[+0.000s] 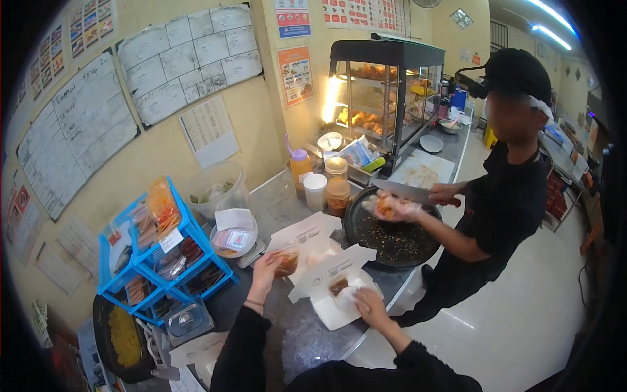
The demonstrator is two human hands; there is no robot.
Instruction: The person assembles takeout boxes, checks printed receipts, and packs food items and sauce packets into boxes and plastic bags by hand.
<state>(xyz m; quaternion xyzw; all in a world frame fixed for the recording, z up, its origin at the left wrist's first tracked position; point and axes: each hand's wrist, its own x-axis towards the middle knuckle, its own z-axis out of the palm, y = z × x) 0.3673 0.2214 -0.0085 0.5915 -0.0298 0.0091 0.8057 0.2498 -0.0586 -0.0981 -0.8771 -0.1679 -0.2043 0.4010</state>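
Observation:
My left hand [265, 277] grips a clear packet of reddish-brown sauce [286, 263] at the side of the rear white carton [306, 235]. That carton's lid stands raised, and a pale item lies partly hidden inside. Nearer to me is a second open white carton [338, 318]. A small packet of brown sauce [338, 285] lies in it. My right hand [373, 309] reaches over its right side, fingers on a white wrapped bundle [348, 299]; I cannot tell what is inside the wrap.
A co-worker at the right holds a knife [404, 192] and food over a round black pan [392, 235]. Blue plastic baskets [205, 264] with packets stand at the left. Sauce bottle [301, 171] and jars [338, 191] stand behind the cartons. A heated display case [387, 93] is beyond.

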